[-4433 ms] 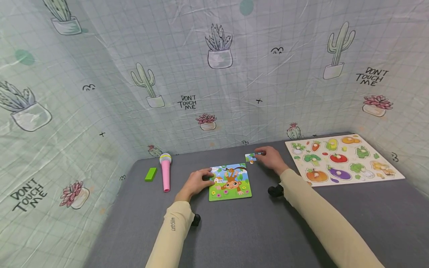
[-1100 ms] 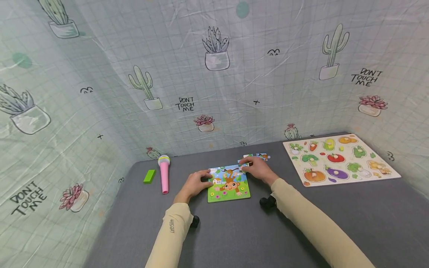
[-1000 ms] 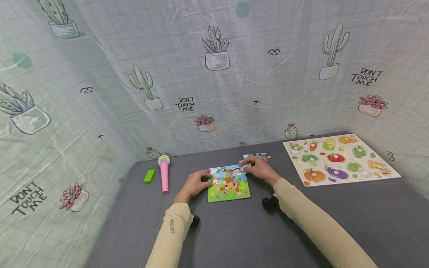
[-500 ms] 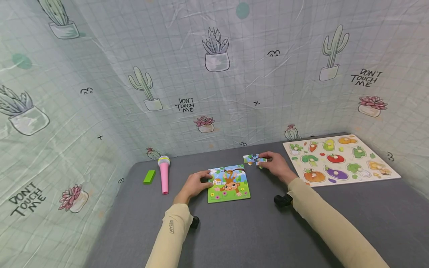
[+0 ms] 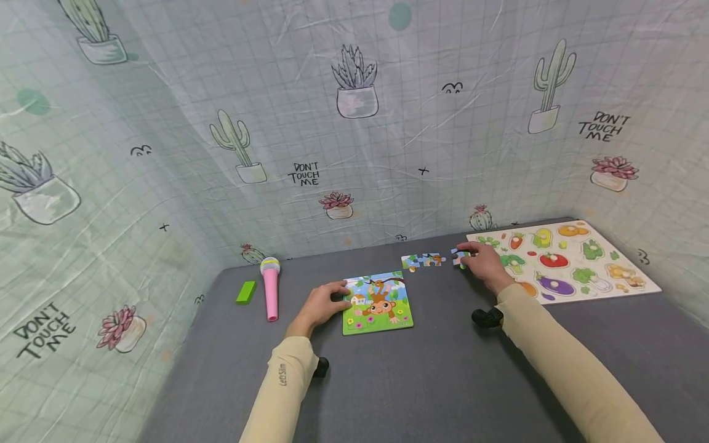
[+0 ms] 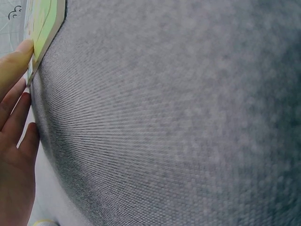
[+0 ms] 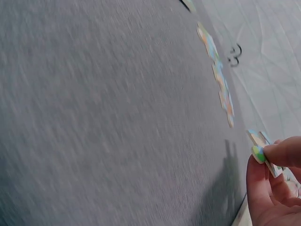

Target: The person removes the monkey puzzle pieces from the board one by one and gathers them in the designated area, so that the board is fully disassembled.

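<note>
A square monkey jigsaw puzzle point(image 5: 378, 304) lies on the grey table in the head view. My left hand point(image 5: 322, 303) rests at its left edge, thumb and fingers touching the board; in the left wrist view the fingers point(image 6: 19, 110) look fairly straight. To the right, my right hand point(image 5: 483, 264) pinches a jigsaw piece point(image 5: 458, 258) between thumb and fingers. In the right wrist view this puzzle piece point(image 7: 258, 151) is tilted and held above the table. Two loose pieces, one with green and blue point(image 5: 410, 263), the other with brown point(image 5: 433, 259), lie joined or touching behind the puzzle.
A white vegetable peg puzzle board point(image 5: 559, 261) lies at the right, partly behind my right hand. At the left are a pink toy microphone point(image 5: 271, 289) and a green block point(image 5: 246, 292). A cactus-print cloth point(image 5: 388, 141) hangs behind and beside the table.
My right hand has carried a jigsaw piece from the puzzle's top right corner, past the loose pieces, off to the right. My left hand and the monkey puzzle have stayed in place.
</note>
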### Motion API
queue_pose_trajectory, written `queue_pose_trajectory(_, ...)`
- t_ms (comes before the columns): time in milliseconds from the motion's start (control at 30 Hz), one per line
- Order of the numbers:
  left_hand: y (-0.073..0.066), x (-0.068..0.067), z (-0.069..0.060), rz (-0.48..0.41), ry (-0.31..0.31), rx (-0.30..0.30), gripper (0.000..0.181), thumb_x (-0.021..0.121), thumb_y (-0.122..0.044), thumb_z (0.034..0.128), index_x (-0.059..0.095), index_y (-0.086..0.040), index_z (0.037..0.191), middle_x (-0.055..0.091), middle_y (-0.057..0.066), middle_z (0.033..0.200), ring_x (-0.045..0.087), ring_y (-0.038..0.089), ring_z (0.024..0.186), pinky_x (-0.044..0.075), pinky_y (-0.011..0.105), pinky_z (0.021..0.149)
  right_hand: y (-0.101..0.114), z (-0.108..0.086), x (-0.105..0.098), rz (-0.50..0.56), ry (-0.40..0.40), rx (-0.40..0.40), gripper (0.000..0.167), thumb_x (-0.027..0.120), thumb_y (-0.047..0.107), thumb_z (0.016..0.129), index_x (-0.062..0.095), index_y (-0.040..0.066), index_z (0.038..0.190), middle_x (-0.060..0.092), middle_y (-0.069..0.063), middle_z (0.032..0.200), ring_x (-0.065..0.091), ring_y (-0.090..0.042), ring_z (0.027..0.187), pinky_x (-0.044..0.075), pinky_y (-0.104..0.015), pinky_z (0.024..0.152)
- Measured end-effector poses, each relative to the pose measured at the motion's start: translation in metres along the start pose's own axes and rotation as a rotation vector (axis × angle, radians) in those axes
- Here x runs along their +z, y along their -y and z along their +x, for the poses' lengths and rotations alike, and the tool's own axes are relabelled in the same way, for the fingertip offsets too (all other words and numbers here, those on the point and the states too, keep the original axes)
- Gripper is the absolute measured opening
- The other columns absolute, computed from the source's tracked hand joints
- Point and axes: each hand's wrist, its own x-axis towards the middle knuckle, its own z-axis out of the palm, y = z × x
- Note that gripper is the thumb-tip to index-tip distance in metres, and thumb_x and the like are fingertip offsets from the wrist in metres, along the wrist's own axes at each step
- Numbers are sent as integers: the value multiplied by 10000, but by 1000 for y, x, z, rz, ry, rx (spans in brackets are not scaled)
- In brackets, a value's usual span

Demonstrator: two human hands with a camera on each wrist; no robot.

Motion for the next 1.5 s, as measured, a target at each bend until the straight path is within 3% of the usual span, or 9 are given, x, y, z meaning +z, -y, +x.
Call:
queue_pose_trajectory(133, -2, -1, -2, 18, -11, 24, 296, 739, -187, 872, 720, -61, 1140, 548, 97, 1407, 429, 352, 1344, 326, 534, 1099, -3, 2, -9, -8, -8, 9, 405, 525, 29, 975, 501, -57, 1370, 436, -303, 1387, 440, -442, 1229, 456, -504, 920)
queue_pose_trajectory(333, 0, 0, -1, -3, 4, -1, 295, 749, -175, 866, 721, -71, 1141, 540, 83, 1417, 415, 330, 1362, 310, 521, 1116, -6, 4, -15, -23, 32, 13, 416, 537, 63, 985, 491, -52, 1382, 428, -300, 1415, 452, -443, 1239, 451, -519, 946)
queue_pose_trajectory(933, -1, 0, 0, 4, 11, -20, 296, 756, -184, 863, 723, -85, 1140, 543, 55, 1418, 416, 306, 1365, 312, 498, 1122, -14, 18, -3, -101, -42, -5, 363, 581, 84, 971, 575, -47, 1309, 491, -285, 1367, 447, -444, 1250, 440, -525, 959)
queue_pose_trajectory(1300, -3, 0, -1, -6, -1, -10, 284, 759, -179, 859, 728, -81, 1124, 548, 71, 1412, 424, 321, 1357, 318, 510, 1114, -17, 17, 1, -301, -106, -180, 284, 634, 46, 926, 650, -82, 1179, 621, -289, 1180, 575, -438, 1075, 483, -528, 878)
queue_pose_trajectory(1500, -3, 1, -1, -5, 0, -8, 285, 759, -176, 858, 728, -76, 1124, 548, 74, 1411, 425, 321, 1357, 316, 510, 1115, -13, 16, 5, -366, -137, -212, 250, 640, 24, 909, 670, -107, 1119, 658, -282, 1098, 604, -435, 1002, 502, -530, 823)
